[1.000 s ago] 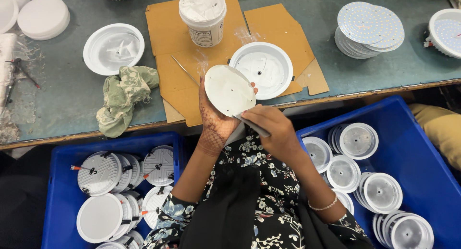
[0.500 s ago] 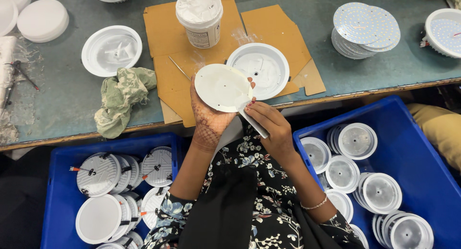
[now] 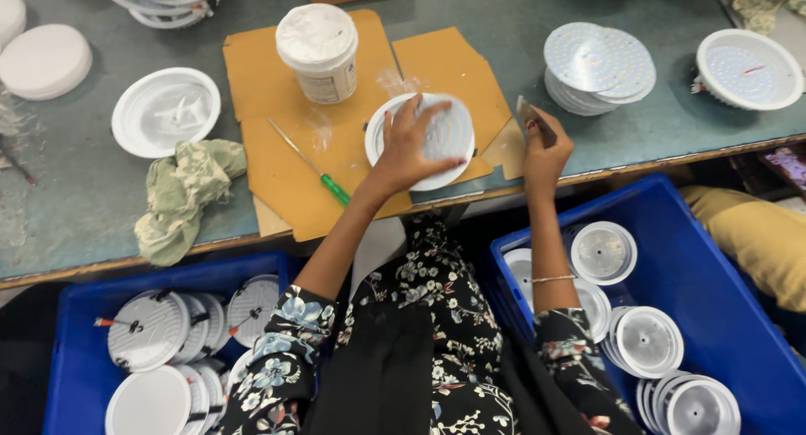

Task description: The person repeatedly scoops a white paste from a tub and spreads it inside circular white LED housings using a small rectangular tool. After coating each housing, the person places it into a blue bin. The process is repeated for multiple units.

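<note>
Head view: left hand (image 3: 411, 145) spread flat, fingers splayed, pressing down on a round white LED disc (image 3: 449, 133) that sits in a white round housing (image 3: 378, 137) on the cardboard sheet (image 3: 277, 149), centre of the counter (image 3: 75, 208). Palm on top, nothing gripped. Right hand (image 3: 544, 145) just right of the housing, raised at the near counter edge, fingers pinched closed on a small flat scraper blade (image 3: 529, 112), blade tip pointing far-left. Hands are apart, not touching.

On the cardboard left of the housing: green-handled screwdriver (image 3: 315, 166) lying diagonal. Far of it, white tub of paste (image 3: 317, 44), upright, open, white smears on the cardboard beside it.

Further left: empty white housing (image 3: 166, 112), crumpled green rag (image 3: 180, 196) near it at the counter edge, white diffuser discs (image 3: 42, 61) far left. Right: stack of LED boards (image 3: 598, 65), then a housing fitted with a board (image 3: 747, 65) at far right.

Near side below the counter: blue crate (image 3: 75, 309) left with finished lamp backs and white faces, blue crate (image 3: 722, 259) right with silver-backed housings. Floral sleeves in the middle between the crates.
</note>
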Action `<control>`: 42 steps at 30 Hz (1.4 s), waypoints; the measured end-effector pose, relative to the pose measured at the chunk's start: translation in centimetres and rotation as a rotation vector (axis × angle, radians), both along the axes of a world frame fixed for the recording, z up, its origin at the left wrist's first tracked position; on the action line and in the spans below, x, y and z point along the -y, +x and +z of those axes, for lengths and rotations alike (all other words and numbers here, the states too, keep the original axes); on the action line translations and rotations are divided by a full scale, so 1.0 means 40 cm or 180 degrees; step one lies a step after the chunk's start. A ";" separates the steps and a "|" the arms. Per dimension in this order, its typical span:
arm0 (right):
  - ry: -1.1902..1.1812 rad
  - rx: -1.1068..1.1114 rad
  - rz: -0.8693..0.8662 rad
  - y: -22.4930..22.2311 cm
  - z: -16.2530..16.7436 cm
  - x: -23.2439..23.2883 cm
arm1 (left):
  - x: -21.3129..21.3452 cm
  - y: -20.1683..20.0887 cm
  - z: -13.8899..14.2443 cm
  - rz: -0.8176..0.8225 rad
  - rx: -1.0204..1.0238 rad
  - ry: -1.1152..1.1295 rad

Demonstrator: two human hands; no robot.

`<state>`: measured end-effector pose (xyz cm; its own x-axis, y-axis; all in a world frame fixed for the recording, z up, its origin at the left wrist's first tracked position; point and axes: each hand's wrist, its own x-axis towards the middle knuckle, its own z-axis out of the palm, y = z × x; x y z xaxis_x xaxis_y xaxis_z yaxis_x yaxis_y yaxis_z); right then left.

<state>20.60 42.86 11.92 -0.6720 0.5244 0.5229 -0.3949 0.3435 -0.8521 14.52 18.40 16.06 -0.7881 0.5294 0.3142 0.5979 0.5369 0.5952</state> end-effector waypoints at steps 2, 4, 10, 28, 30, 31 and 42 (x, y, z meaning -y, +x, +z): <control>-0.0132 0.0006 -0.0018 -0.022 -0.014 -0.025 | -0.029 0.003 -0.010 0.0062 -0.0243 -0.0400; 0.0027 0.0082 -0.0061 -0.016 -0.030 -0.034 | -0.051 -0.005 -0.020 0.0099 -0.0272 -0.0801; -0.0478 0.0074 0.0273 -0.023 -0.028 -0.073 | -0.014 -0.024 -0.027 0.0305 -0.0447 -0.0896; -0.0666 0.0183 0.0235 -0.055 -0.047 -0.124 | 0.023 -0.059 -0.095 0.0955 0.2248 0.2070; -0.0702 0.0162 0.0281 -0.056 -0.053 -0.129 | -0.019 -0.116 -0.096 0.0817 0.2295 0.2181; -0.0716 0.0161 0.0307 -0.056 -0.056 -0.132 | -0.050 -0.158 -0.095 0.0756 0.2289 0.2181; -0.0759 0.0174 0.0304 -0.065 -0.057 -0.142 | -0.444 -0.590 -0.028 -0.0776 0.1807 0.3432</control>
